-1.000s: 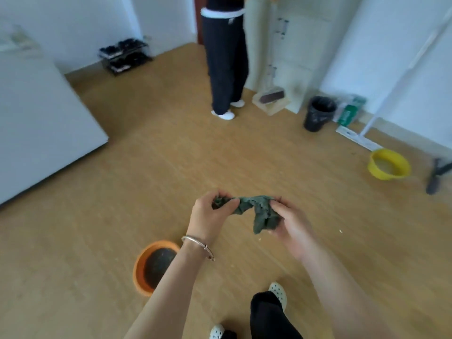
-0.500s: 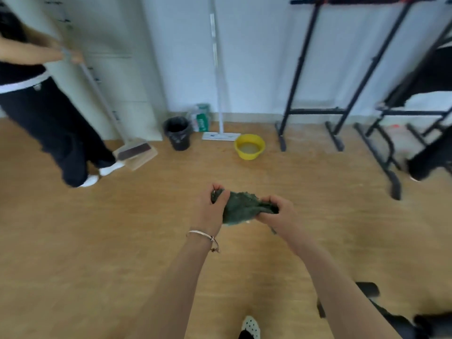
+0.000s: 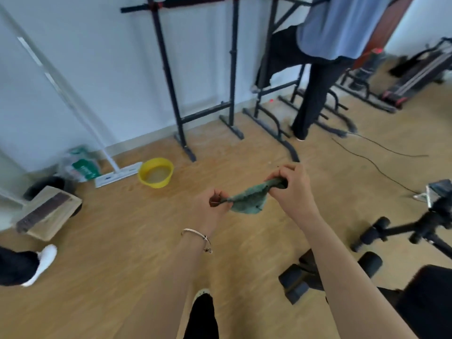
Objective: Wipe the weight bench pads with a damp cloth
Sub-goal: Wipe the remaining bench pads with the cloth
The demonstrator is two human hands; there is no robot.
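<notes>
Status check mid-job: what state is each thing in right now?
green cloth, bunched, stretched between both hands, off the floor.
left hand, pinches the cloth's left end.
right hand, grips the cloth's other end.
yellow basin, upright on the floor, liquid inside.
weight bench pad, untouched, partly in frame.
flat mop, leaning on the wall, head on the floor.

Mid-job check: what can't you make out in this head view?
Black padded weight bench: head view, cut off by right and bottom edges, right forearm across it.
Crumpled green cloth: ends hidden inside the left hand and right hand; dampness unreadable.
Round yellow plastic basin: contents blurred.
</notes>
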